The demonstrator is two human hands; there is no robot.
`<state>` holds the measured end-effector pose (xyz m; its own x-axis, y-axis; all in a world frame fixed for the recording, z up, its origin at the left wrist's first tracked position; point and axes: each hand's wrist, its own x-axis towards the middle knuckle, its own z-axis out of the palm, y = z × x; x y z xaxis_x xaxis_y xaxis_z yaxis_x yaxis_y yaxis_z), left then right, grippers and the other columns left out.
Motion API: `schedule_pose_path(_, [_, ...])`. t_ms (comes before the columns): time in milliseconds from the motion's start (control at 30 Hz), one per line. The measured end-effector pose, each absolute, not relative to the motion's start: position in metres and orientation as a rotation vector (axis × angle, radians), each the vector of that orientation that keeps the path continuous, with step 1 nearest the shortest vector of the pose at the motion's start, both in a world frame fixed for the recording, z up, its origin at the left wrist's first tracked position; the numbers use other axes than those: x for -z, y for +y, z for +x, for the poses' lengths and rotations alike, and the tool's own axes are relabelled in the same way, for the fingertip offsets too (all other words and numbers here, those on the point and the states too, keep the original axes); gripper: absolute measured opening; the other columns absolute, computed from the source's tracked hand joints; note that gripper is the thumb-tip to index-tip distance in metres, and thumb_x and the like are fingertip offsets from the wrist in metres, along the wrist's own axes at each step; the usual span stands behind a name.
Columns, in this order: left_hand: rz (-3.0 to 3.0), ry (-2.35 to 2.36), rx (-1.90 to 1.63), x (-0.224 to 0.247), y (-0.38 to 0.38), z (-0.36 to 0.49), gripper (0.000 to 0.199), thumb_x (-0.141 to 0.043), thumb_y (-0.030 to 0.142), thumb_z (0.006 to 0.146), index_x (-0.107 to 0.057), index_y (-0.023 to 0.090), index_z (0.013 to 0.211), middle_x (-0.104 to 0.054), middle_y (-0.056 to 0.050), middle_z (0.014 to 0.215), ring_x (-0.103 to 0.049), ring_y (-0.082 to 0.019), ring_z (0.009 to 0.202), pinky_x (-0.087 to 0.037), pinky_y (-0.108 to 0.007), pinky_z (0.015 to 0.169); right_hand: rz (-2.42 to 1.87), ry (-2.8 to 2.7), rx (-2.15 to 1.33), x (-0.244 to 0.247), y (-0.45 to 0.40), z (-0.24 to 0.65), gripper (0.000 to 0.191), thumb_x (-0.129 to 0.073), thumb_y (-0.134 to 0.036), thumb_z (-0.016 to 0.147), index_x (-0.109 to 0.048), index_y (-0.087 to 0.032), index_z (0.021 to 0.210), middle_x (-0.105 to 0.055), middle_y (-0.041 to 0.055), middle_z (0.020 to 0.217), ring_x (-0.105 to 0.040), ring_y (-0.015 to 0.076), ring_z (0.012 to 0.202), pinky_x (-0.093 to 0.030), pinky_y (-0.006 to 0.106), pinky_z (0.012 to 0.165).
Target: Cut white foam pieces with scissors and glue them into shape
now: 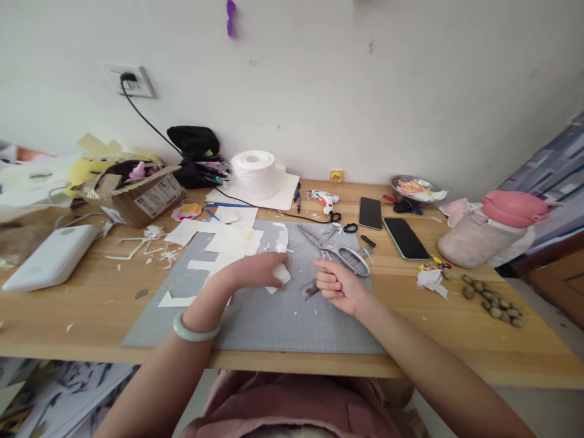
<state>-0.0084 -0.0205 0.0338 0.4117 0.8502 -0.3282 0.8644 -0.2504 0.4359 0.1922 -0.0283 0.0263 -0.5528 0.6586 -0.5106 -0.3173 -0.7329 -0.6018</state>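
Observation:
My left hand [263, 269] is above the middle of the grey cutting mat [269, 325], its fingers curled round a small crumpled white piece [282, 275] that looks like paper or tissue. A pale green bangle [196, 329] circles that wrist. To the right, my right hand [338, 286] is closed, fingers folded in; whatever it may pinch is hidden. Just beyond it lie metal scissors [325, 246] with grey handles. A ruler [309, 291] lies partly under the right hand. White paper cutouts [235, 239] are spread on the mat's left half, and a curved white strip [281, 236] lies beyond my left hand.
At the back stand a tissue roll [253, 176], a black pencil case [196, 164] and a glue gun [325, 199]. A cardboard box [157, 198] and a white power bank [52, 257] are left. Two phones [406, 238], a pink-lidded bottle [479, 234] and several brown nuts [495, 302] are right.

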Motion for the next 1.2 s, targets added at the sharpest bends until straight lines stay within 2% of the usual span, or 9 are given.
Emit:
schedule_pose_path(167, [2.156,1.476,-0.382,-0.030,-0.016,-0.013,0.037,-0.049,0.021,0.074,-0.050,0.020,0.111,-0.063,-0.008,0.105,-0.059,-0.024,0.093,-0.044,-0.035,0.082,-1.028,-0.802,-2.201,-0.020,-0.029,0.191,0.040,-0.065,-0.038,0.071,-0.034,-0.019,0.057,-0.026,-0.0132,0.036,-0.018,0.0000,0.031,-0.013,0.012,0.030])
schedule_pose_path(267, [2.147,1.395,-0.647,-0.026,-0.018,-0.008,0.037,-0.053,0.026,0.077,-0.048,0.019,0.113,-0.061,-0.008,0.111,-0.058,-0.023,0.099,-0.043,-0.035,0.087,-1.062,-0.926,-2.109,-0.018,-0.032,0.188,0.036,-0.068,-0.044,0.067,-0.043,-0.019,0.068,-0.028,-0.0142,0.038,-0.020,0.0006,0.032,-0.012,0.012,0.032])
schedule_pose_path(333, [2.131,1.287,-0.754,-0.022,-0.020,-0.002,0.039,-0.056,0.029,0.077,-0.047,0.019,0.114,-0.062,-0.007,0.107,-0.058,-0.022,0.098,-0.043,-0.033,0.087,-1.085,-1.009,-2.032,-0.017,-0.034,0.185,0.035,-0.069,-0.045,0.066,-0.046,-0.019,0.074,-0.028,-0.0148,0.038,-0.020,0.0011,0.032,-0.012,0.013,0.032])
schedule_pose_path(433, [2.113,1.147,-0.782,-0.015,-0.023,0.006,0.046,-0.059,0.030,0.077,-0.045,0.019,0.119,-0.065,-0.005,0.100,-0.060,-0.020,0.092,-0.044,-0.032,0.085,-1.115,-1.114,-1.891,-0.014,-0.034,0.182,0.032,-0.069,-0.042,0.067,-0.047,-0.019,0.075,-0.028,-0.0146,0.038,-0.021,0.0016,0.031,-0.012,0.014,0.032])
schedule_pose_path(533, [2.106,1.184,-0.723,-0.010,-0.025,0.010,0.053,-0.058,0.034,0.078,-0.041,0.020,0.125,-0.066,-0.005,0.096,-0.062,-0.019,0.082,-0.046,-0.031,0.076,-1.137,-1.179,-1.759,-0.011,-0.032,0.181,0.029,-0.068,-0.038,0.067,-0.047,-0.019,0.071,-0.032,-0.0131,0.040,-0.025,0.0018,0.030,-0.013,0.015,0.032])
schedule_pose_path(633, [2.158,1.303,-0.710,-0.010,-0.026,0.012,0.062,-0.061,0.041,0.075,-0.037,0.020,0.128,-0.064,-0.009,0.104,-0.062,-0.023,0.088,-0.047,-0.032,0.074,-1.154,-1.201,-1.668,-0.009,-0.030,0.180,0.028,-0.064,-0.040,0.069,-0.044,-0.020,0.071,-0.034,-0.0125,0.043,-0.026,0.0020,0.031,-0.016,0.016,0.032])
schedule_pose_path(700, [2.219,1.424,-0.667,-0.012,-0.027,0.013,0.063,-0.063,0.043,0.072,-0.039,0.019,0.125,-0.063,-0.012,0.106,-0.062,-0.027,0.091,-0.046,-0.034,0.074,-1.164,-1.212,-1.638,-0.007,-0.029,0.181,0.028,-0.061,-0.042,0.070,-0.044,-0.020,0.073,-0.032,-0.0128,0.042,-0.025,0.0024,0.031,-0.017,0.016,0.032])
schedule_pose_path(867, [2.351,1.613,-0.411,-0.016,-0.030,0.017,0.039,-0.057,0.047,0.074,-0.050,0.018,0.098,-0.066,-0.009,0.081,-0.064,-0.029,0.079,-0.043,-0.032,0.064,-1.191,-1.272,-1.640,-0.004,-0.026,0.181,0.027,-0.053,-0.044,0.075,-0.043,-0.020,0.069,-0.024,-0.0124,0.041,-0.023,0.0034,0.032,-0.018,0.017,0.033])
schedule_pose_path(1200, [2.318,1.353,-0.449,-0.014,-0.031,0.014,0.020,-0.054,0.035,0.071,-0.047,0.021,0.084,-0.057,0.001,0.066,-0.057,-0.018,0.061,-0.036,-0.024,0.053,-1.258,-1.442,-1.657,-0.005,-0.022,0.191,0.011,-0.064,-0.022,0.067,-0.056,-0.016,0.068,-0.045,-0.0074,0.047,-0.035,0.0040,0.037,-0.020,0.017,0.036])
